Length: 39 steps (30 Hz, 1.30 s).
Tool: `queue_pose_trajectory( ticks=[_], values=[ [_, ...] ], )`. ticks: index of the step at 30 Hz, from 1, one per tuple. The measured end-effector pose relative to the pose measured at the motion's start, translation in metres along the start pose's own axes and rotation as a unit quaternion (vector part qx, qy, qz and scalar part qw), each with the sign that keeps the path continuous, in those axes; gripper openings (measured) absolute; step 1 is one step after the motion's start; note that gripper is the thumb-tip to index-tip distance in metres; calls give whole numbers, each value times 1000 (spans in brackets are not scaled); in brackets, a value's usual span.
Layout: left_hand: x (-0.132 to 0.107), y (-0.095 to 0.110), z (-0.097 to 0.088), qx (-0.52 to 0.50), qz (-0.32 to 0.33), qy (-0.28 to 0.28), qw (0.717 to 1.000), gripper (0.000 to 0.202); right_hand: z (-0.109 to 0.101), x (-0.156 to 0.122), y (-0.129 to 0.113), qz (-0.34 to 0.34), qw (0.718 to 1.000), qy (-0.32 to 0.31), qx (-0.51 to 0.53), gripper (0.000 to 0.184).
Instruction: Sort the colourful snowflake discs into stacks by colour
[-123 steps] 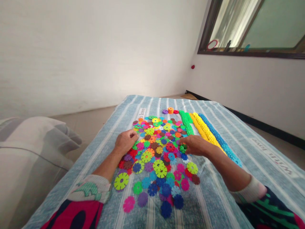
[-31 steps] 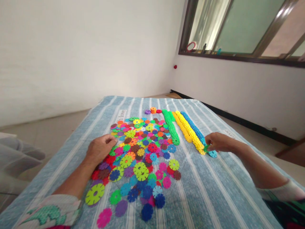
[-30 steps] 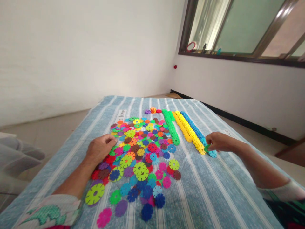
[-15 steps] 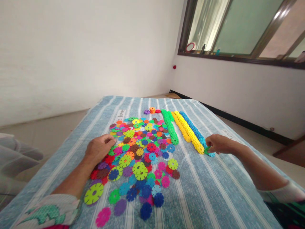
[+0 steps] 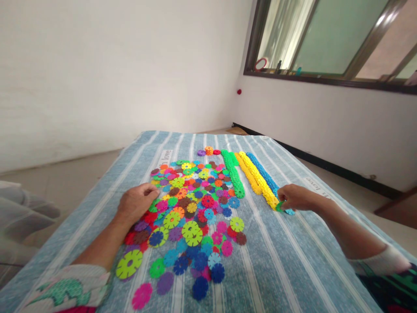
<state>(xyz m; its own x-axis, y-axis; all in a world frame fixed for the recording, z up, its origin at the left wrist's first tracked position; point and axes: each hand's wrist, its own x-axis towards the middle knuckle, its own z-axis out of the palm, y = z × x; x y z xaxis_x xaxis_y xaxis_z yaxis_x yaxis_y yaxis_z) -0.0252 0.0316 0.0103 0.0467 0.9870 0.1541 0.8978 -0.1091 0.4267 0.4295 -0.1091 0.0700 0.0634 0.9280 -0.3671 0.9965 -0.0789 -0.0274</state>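
Note:
A heap of flat, notched plastic discs (image 5: 192,208) in many colours lies on a blue striped sheet (image 5: 280,261). Right of the heap run sorted rows: a green row (image 5: 233,174), a yellow row (image 5: 257,180) and a blue row (image 5: 265,176). My right hand (image 5: 295,198) rests at the near end of the yellow and blue rows, its fingers pinched on a small green disc (image 5: 279,206). My left hand (image 5: 135,203) lies curled on the heap's left edge, fingertips touching discs; I cannot see anything held in it.
Small stacks of purple, orange and red discs (image 5: 208,151) sit beyond the heap. A grey pillow (image 5: 22,217) lies at the left. White walls and bare floor surround the bed, and a dark-framed window (image 5: 325,39) is at the upper right.
Over four seconds my right hand carried the green disc from the heap to the near end of the sorted rows. In the last second it shifted slightly left. The left hand stayed put.

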Motion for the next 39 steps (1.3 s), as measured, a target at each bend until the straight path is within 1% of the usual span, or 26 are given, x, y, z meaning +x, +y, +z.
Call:
queue_pose_trajectory(
  ticks=[5, 11, 17, 22, 26, 29, 31, 35, 39],
  values=[
    [-2, 3, -2, 2, 0, -1, 1000, 34, 0, 1, -1, 1, 1000, -2, 2, 5],
    [-2, 4, -3, -2, 1, -1, 1000, 31, -3, -4, -5, -1, 1000, -10, 20, 4],
    [-2, 3, -3, -4, 3, -4, 1000, 33, -9, -5, -15, -36, 998, -5, 57, 4],
    [-3, 4, -4, -3, 2, -9, 1000, 34, -12, -4, -24, -35, 997, -4, 63, 4],
    [-3, 5, -5, -4, 0, -8, 1000, 31, -9, 3, -29, -62, 996, 0, 68, 4],
    [-4, 6, -5, -4, -4, -7, 1000, 32, -4, 13, -33, -96, 994, 20, 55, 5],
    [-4, 7, -6, -7, -4, -8, 1000, 33, -3, 19, -37, -106, 993, 32, 51, 8],
    [-4, 8, -6, -11, -6, -7, 1000, 33, -7, 26, -54, -118, 990, 50, 58, 12],
    [-4, 5, -4, -17, -2, -6, 1000, 33, -11, 37, -70, -128, 988, 64, 63, 10]
  ],
)
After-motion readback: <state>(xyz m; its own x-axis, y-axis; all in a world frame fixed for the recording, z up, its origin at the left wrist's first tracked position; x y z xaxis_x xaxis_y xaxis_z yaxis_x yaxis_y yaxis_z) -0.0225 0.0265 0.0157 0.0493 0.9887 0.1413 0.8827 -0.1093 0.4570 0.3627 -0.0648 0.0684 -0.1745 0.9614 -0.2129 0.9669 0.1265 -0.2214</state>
